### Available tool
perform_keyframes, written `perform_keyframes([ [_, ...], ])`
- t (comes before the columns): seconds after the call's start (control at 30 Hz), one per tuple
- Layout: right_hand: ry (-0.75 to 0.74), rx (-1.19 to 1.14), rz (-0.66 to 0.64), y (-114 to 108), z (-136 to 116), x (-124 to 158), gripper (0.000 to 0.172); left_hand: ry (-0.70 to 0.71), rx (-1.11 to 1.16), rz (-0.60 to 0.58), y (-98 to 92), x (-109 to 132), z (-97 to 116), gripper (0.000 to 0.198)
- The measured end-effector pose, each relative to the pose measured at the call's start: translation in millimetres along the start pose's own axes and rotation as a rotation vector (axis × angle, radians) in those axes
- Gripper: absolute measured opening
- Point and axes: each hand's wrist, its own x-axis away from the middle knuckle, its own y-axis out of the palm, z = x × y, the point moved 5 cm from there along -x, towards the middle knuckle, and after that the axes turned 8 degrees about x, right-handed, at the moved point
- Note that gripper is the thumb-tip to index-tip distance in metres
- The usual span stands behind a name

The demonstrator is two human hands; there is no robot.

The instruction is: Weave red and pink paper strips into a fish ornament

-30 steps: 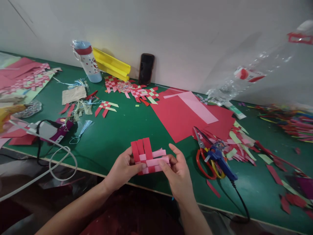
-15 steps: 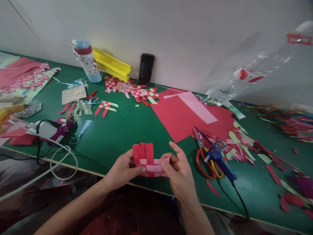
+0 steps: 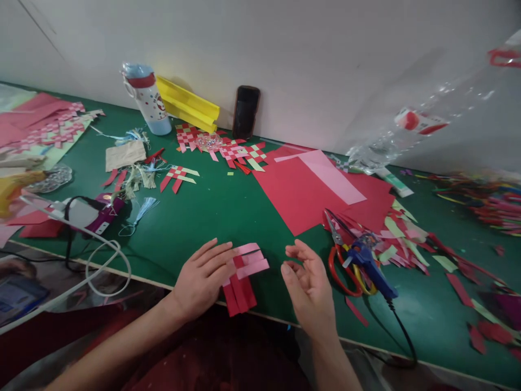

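Note:
My left hand (image 3: 205, 279) holds a woven paper piece (image 3: 242, 286) by its left side, near the table's front edge. Its fingers lie over the top; the thumb is hidden. Loose red strips of the piece hang toward me, and pink strips stick out to the right, with a dark gap between two of them. To the right of the piece, clear of it, my right hand (image 3: 307, 282) is raised with fingers loosely curled and apart, nothing in it. Just beyond that hand lie red-handled scissors (image 3: 337, 260) and a blue glue gun (image 3: 372, 269).
Red paper sheets (image 3: 297, 190) with paper scraps lie right of centre. Against the wall stand a phone (image 3: 246, 111), a yellow holder (image 3: 187, 103) and a drink bottle (image 3: 148, 100). A white cable (image 3: 108, 244) loops at left. A clear plastic bottle (image 3: 411, 125) leans at right.
The woven piece has been turned over: its red strips pointed away from me and now point toward me. My right hand has let go of it and drawn off to the right.

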Motion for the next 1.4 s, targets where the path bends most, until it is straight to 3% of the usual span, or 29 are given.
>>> perform_keyframes([
  [0.1,-0.121,0.25,-0.028,-1,1,6,0.034,-0.031,-0.086,-0.1,0.4,17,-3,0.038],
  [0.2,-0.335,0.408,-0.037,4,-13,13,0.027,-0.054,-0.088,-0.133,-9.7,28,0,0.042],
  [0.33,-0.565,0.487,-0.137,22,-35,26,0.03,-0.034,-0.094,-0.22,-18.5,32,9,0.033],
  [0.43,-0.644,0.576,-0.227,37,-42,35,0.028,-0.002,-0.097,-0.238,-20.6,33,14,0.027],
  [0.8,-0.565,0.593,-0.27,48,-26,38,0.023,0.011,-0.121,-0.306,-19.3,45,1,0.032],
  [1.03,-0.571,0.554,-0.145,35,-39,34,0.024,0.035,-0.175,-0.356,-7.1,42,6,0.043],
  [1.4,-0.59,0.607,-0.23,44,-28,50,0.021,0.055,-0.183,-0.419,0.5,40,6,0.046],
])
